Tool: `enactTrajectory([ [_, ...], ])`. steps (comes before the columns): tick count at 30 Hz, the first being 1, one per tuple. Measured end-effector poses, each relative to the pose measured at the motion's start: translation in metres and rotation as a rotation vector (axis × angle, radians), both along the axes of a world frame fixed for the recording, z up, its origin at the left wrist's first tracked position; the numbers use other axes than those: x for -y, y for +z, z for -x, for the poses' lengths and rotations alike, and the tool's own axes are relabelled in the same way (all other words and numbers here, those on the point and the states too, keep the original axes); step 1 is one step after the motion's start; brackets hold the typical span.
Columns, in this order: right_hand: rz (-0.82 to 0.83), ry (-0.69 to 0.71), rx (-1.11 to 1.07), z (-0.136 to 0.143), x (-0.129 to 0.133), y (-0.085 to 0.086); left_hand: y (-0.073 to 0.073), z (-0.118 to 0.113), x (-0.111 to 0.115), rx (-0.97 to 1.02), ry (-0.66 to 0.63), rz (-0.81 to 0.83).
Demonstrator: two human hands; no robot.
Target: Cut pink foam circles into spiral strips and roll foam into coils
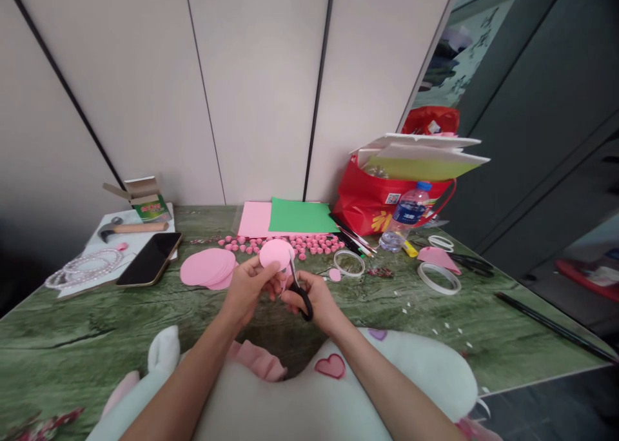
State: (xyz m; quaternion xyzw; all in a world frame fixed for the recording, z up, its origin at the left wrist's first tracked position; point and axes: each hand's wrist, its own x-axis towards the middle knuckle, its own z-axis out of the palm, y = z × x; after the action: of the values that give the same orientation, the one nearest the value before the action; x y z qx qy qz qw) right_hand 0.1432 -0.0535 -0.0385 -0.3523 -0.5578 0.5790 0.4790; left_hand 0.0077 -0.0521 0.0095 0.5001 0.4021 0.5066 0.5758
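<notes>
Between the thumb and fingers of my left hand [249, 286] is a round pink paper piece [273, 252], raised above the green marbled table [159, 318]. My right hand [312, 296] grips black-handled scissors [302, 296], whose blades point up against the right edge of the pink paper. A pink strip hangs below the circle, near my left fingertips. Left of my hands lies a fanned stack of pink paper circles [207, 267]. Behind them are many small pink rolled pieces [319, 242] in rows.
Pink and green sheets [302, 215] lie at the back. To the right stand a red bag [358, 199] and a water bottle [403, 218], with tape rolls [438, 278] nearer. A phone [149, 259], hammer [138, 229] and beads [89, 267] lie left. A white plush [411, 363] is in front.
</notes>
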Motion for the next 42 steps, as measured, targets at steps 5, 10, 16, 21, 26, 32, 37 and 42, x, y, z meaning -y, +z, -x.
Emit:
enactTrajectory([
  [5,0.004,0.023,0.008,0.003,-0.001,-0.001,-0.003,0.001,-0.002,-0.071,0.067,-0.018],
  [10,-0.017,0.039,-0.017,0.0,-0.001,0.001,-0.008,0.003,-0.004,-0.137,0.04,-0.001],
  [16,-0.028,0.033,-0.001,-0.002,-0.003,0.0,-0.009,0.002,-0.004,-0.167,0.023,-0.01],
  [21,-0.027,0.038,-0.029,-0.001,-0.002,0.002,-0.006,0.001,-0.003,-0.158,0.033,-0.018],
  [26,-0.021,0.023,-0.049,-0.001,-0.002,0.003,-0.001,0.001,-0.002,-0.128,0.033,0.004],
  [32,-0.009,0.01,-0.015,-0.001,-0.003,0.001,-0.002,0.002,-0.002,-0.084,0.008,0.018],
  [37,-0.017,0.012,-0.001,-0.001,-0.002,0.001,-0.002,0.002,-0.003,-0.015,-0.035,0.026],
  [42,0.005,0.01,0.026,0.0,0.0,0.001,0.002,0.0,-0.001,-0.009,0.004,0.017],
])
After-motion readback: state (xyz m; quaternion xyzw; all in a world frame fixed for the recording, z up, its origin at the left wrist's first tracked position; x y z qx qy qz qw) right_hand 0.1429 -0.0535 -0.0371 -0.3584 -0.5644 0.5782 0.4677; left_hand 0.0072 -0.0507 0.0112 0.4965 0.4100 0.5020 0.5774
